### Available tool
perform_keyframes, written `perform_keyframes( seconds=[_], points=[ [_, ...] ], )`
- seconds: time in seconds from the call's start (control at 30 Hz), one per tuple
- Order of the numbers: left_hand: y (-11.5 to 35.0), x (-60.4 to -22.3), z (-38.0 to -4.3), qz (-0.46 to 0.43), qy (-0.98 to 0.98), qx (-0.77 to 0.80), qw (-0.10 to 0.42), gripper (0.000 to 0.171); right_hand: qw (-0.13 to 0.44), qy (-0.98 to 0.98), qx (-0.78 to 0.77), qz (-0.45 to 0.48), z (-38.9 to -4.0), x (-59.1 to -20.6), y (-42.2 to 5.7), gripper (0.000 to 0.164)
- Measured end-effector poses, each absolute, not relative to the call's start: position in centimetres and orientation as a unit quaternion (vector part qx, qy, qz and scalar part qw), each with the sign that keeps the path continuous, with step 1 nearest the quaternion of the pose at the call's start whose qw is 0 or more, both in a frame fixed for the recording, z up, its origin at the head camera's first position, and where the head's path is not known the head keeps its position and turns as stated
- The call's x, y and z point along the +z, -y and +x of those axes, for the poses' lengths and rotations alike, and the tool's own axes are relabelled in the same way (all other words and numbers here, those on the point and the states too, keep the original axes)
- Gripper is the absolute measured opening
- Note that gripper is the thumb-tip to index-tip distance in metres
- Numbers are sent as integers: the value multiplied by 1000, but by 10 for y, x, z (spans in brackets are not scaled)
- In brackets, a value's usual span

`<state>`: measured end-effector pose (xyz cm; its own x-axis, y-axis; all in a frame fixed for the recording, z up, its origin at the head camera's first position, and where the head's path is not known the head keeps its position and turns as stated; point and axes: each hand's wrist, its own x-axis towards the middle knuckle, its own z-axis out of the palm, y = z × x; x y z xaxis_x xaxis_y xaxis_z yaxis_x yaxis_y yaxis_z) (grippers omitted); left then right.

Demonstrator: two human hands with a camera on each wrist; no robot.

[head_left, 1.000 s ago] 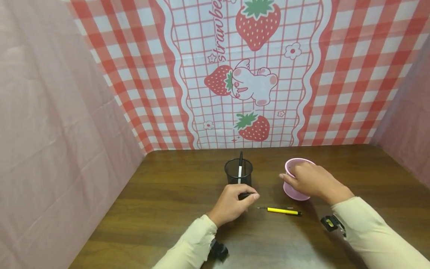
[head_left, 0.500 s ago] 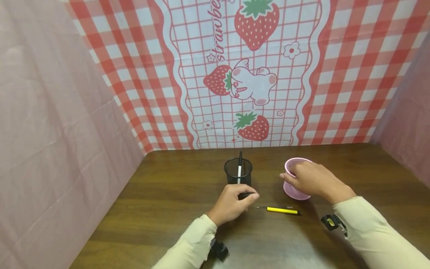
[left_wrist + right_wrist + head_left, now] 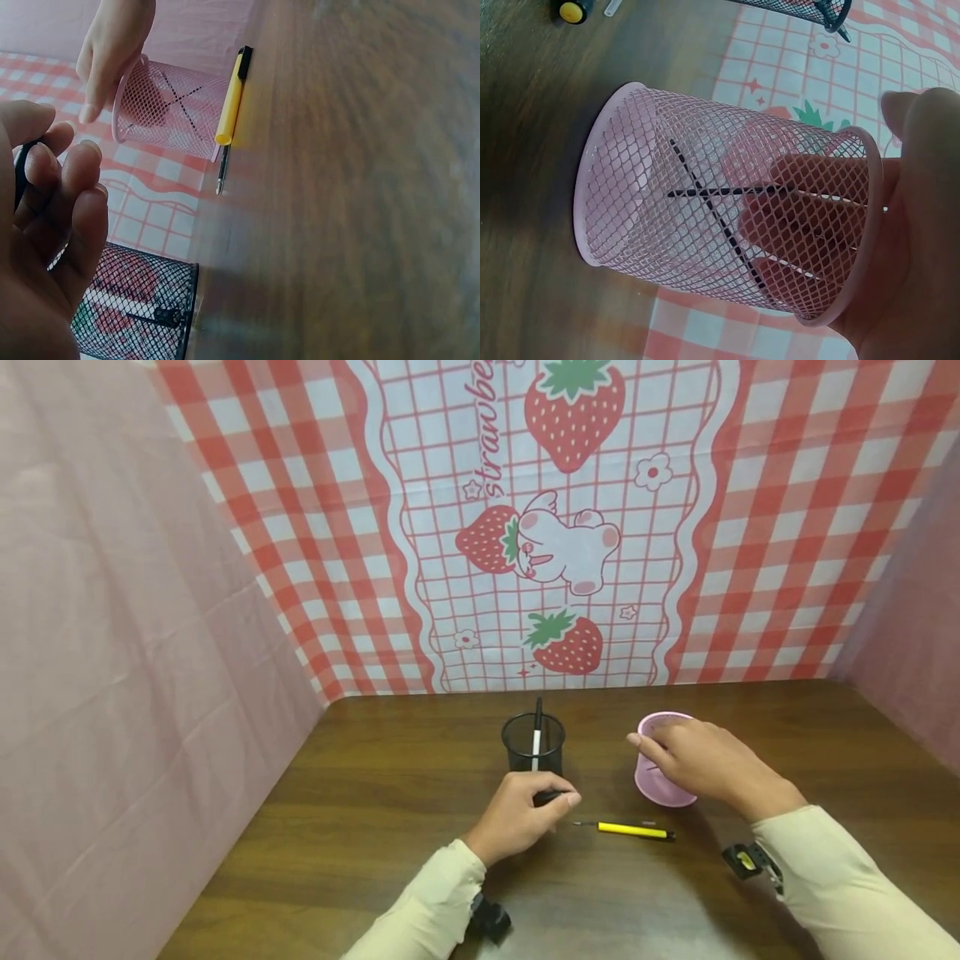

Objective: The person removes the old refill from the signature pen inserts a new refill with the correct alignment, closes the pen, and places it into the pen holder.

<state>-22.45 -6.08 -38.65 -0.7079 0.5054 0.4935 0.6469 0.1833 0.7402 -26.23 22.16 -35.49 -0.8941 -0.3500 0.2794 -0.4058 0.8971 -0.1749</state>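
My left hand (image 3: 517, 814) pinches a slim black piece (image 3: 546, 796); most of it is hidden by the fingers. My right hand (image 3: 705, 764) reaches into the pink mesh pen holder (image 3: 705, 202), its thumb apart outside the rim. Inside that holder, two thin dark rods (image 3: 727, 232) cross each other, and the fingers (image 3: 802, 225) lie straight beside them, seen through the mesh. Whether they touch a rod is unclear. On the table between the hands lies a yellow pen barrel (image 3: 633, 831) with a black end, a refill (image 3: 585, 823) poking out of its front.
A black mesh pen holder (image 3: 513, 756) stands beyond my left hand, with a black and white pen (image 3: 536, 735) in it. A small clear piece (image 3: 648, 822) lies behind the yellow barrel. A checked strawberry cloth (image 3: 555, 552) hangs at the table's back edge.
My right thumb has lifted away from the pink holder's side, and that hand has shifted slightly right. The left hand and its black piece have stayed put.
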Motion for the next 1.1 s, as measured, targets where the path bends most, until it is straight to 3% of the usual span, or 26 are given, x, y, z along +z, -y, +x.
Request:
perform_keyframes(
  seconds=[0.53,0.83,1.1],
  points=[
    [57,-415,-245,-368,775,-511,52,6,207,949,118,205,-256,-355,-230,34],
    [60,-407,-241,-381,768,-512,53,11,286,922,130,225,-257,-356,-229,16],
    [60,-418,-249,-389,761,-515,66,14,310,914,142,218,-255,-362,-230,15]
  ],
)
